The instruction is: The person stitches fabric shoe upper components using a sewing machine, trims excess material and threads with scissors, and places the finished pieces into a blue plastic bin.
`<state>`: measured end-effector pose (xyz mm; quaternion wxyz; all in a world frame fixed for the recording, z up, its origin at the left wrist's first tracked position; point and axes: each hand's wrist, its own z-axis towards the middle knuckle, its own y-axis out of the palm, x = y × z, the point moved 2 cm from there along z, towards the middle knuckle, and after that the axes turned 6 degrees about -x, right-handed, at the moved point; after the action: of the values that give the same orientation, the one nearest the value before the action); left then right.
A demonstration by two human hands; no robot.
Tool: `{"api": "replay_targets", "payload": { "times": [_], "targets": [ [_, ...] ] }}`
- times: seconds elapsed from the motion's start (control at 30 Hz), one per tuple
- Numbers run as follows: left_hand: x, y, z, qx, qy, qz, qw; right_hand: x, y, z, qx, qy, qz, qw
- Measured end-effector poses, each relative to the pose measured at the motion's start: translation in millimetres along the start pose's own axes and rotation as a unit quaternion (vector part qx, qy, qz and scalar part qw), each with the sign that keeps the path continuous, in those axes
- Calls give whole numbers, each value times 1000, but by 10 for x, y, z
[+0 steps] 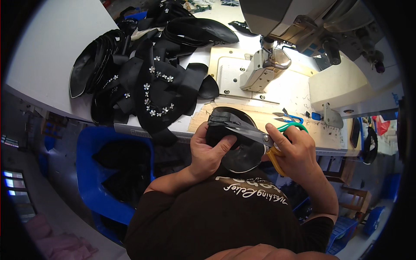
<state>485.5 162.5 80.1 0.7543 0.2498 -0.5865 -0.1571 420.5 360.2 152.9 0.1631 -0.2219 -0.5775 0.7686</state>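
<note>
My left hand (206,151) grips a black shoe upper (243,159) in front of my chest, just off the table's near edge. Its thumb presses on the near side and the fingers wrap round the left edge. In my right hand (298,152) is a pair of scissors (265,138) with one green and one yellow handle loop. Their blades point left and lie against the upper's top edge, close to my left hand. I cannot tell whether the blades are parted. My right index finger is stretched along near the scissors' pivot.
A sewing machine (260,71) stands beyond my hands, its head overhanging the right. Blue-handled thread snips (294,118) lie on the table among dark scraps. Left of the machine are piled black uppers (143,78) with shiny flower trims. A blue plastic seat or tub (86,173) holds black pieces.
</note>
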Motion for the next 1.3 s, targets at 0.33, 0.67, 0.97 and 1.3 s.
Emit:
{"api": "replay_targets", "payload": {
  "times": [0.33,0.67,0.97,1.3],
  "targets": [
    [-15,49,-8,-86,-15,92,992,73,-40,22,18,-42,-10,999],
    [-46,67,7,-93,3,120,988,-8,-25,89,-12,-15,-18,1000],
    [-84,-128,78,10,-68,-14,998,72,37,-32,61,32,-2,998],
    [-164,-58,47,18,-61,-91,994,-54,198,-43,57,10,-66,996]
  ]
}}
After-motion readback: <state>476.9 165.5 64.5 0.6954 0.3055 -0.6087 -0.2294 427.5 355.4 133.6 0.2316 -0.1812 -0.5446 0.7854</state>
